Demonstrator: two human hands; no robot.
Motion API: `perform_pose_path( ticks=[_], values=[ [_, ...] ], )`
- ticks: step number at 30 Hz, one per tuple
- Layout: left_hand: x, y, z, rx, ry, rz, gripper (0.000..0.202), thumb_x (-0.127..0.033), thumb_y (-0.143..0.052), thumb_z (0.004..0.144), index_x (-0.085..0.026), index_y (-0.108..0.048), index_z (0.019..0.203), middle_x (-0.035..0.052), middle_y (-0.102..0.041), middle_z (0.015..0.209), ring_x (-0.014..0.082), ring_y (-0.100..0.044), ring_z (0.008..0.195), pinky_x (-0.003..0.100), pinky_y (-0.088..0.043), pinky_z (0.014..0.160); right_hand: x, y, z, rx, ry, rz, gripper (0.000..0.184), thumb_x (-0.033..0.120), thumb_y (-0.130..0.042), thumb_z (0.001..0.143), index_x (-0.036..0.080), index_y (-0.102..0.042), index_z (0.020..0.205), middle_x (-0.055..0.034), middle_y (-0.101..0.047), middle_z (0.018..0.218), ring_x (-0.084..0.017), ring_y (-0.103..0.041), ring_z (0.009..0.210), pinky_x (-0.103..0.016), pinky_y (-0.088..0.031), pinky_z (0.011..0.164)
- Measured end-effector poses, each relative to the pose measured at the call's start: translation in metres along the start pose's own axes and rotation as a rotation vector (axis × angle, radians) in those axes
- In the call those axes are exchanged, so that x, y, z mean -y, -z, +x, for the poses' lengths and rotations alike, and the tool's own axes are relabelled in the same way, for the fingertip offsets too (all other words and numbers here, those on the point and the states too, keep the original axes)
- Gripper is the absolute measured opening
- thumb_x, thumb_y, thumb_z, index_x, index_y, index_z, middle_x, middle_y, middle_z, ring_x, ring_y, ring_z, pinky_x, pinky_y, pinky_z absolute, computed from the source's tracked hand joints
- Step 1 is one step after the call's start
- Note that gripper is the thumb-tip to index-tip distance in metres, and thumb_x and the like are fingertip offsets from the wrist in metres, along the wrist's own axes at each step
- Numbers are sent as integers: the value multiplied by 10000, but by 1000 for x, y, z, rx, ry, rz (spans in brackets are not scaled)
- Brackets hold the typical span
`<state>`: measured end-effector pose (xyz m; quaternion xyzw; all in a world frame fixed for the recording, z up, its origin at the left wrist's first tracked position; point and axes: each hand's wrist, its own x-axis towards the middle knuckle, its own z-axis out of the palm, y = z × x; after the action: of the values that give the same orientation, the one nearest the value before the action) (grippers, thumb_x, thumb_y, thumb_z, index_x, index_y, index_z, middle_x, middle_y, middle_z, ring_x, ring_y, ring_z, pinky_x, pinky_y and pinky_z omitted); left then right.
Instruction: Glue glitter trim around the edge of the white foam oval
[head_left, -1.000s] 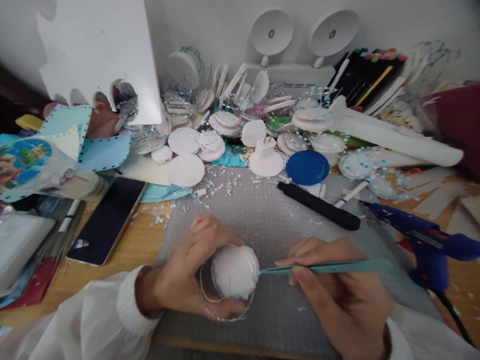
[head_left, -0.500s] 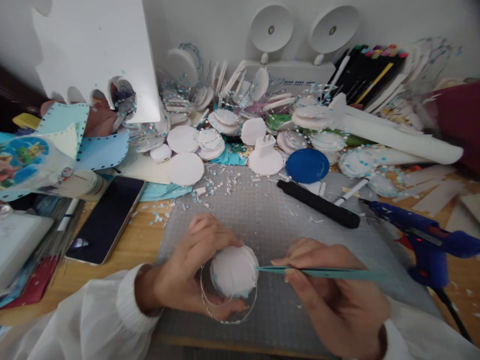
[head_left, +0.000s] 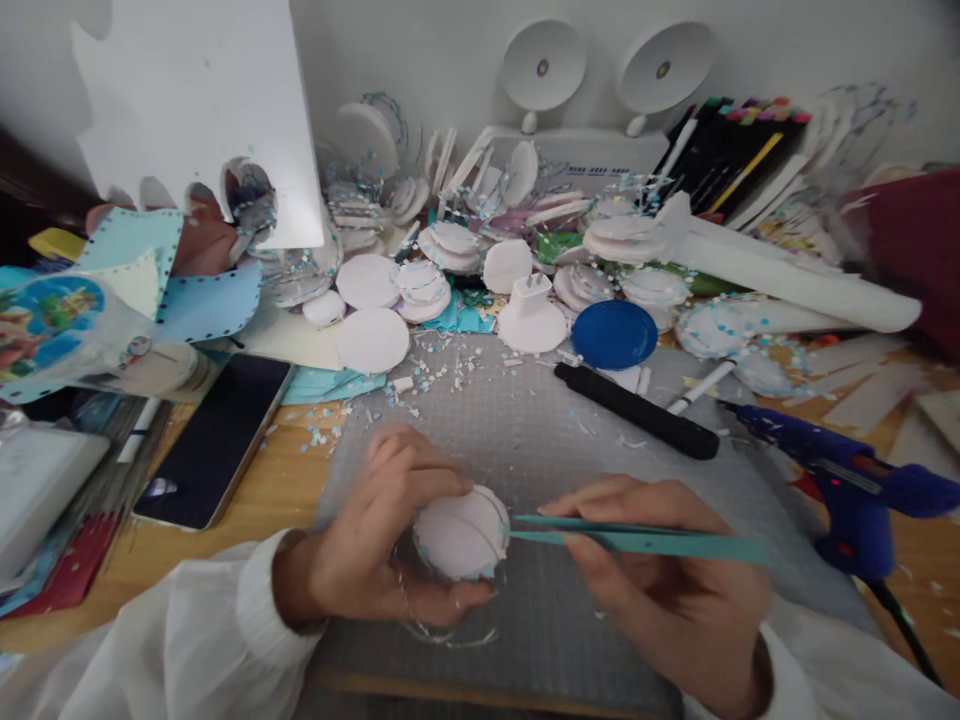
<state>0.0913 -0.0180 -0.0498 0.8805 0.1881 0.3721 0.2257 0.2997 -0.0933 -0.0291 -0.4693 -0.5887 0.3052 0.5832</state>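
Note:
My left hand (head_left: 397, 525) grips a small white disc (head_left: 461, 535) by its edge, thumb below and fingers above. Bits of pale blue cling to the disc's rim, and a thin curved line crosses its face. A loop of thin wire (head_left: 450, 637) hangs beneath it, partly hidden by my thumb. Between the thumb and fingers of my right hand (head_left: 660, 580) are teal tweezers (head_left: 667, 543). Their two tips stand slightly apart, close to the disc's right edge; I cannot tell whether they touch it.
A grey cutting mat (head_left: 570, 630) lies under my hands. Beyond it are a black cylindrical tool (head_left: 637, 410), a blue lid (head_left: 615, 335) and many white discs (head_left: 373, 340). At the right lies a blue glue gun (head_left: 855, 480); a phone (head_left: 217, 440) is at the left.
The tweezers' tips have spread apart from nearly closed. The disc has turned and shifted slightly in my left hand, and the wire loop looks lower and less round.

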Motion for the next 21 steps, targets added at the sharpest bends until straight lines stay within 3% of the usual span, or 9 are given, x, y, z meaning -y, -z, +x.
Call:
perform_pose_path(
  ticks=[6,14,21],
  values=[
    [2,-1,-6,-28,5,-12,690,-410,-788,599,-204,-445,1160,59,-604,886,225,-562,788,445,-423,763,-1,0,0,30,-59,10,259,65,-682,749,271,-649,902,6,-726,816,-168,-705,738,-276,-607,647],
    [0,-1,-2,-48,-2,-12,690,-434,-781,587,-205,-454,1149,49,-608,855,222,-574,754,442,-428,741,-7,-5,3,12,-375,311,63,182,-687,804,232,-650,792,16,-710,679,-115,-672,536,-189,-570,496],
    [0,-1,-3,-34,4,-6,681,-434,-776,585,-212,-449,1139,52,-607,856,224,-571,749,441,-417,739,-14,-5,5,39,-505,423,105,253,-711,798,202,-622,775,3,-716,685,-112,-668,536,-195,-566,505]
  ],
)
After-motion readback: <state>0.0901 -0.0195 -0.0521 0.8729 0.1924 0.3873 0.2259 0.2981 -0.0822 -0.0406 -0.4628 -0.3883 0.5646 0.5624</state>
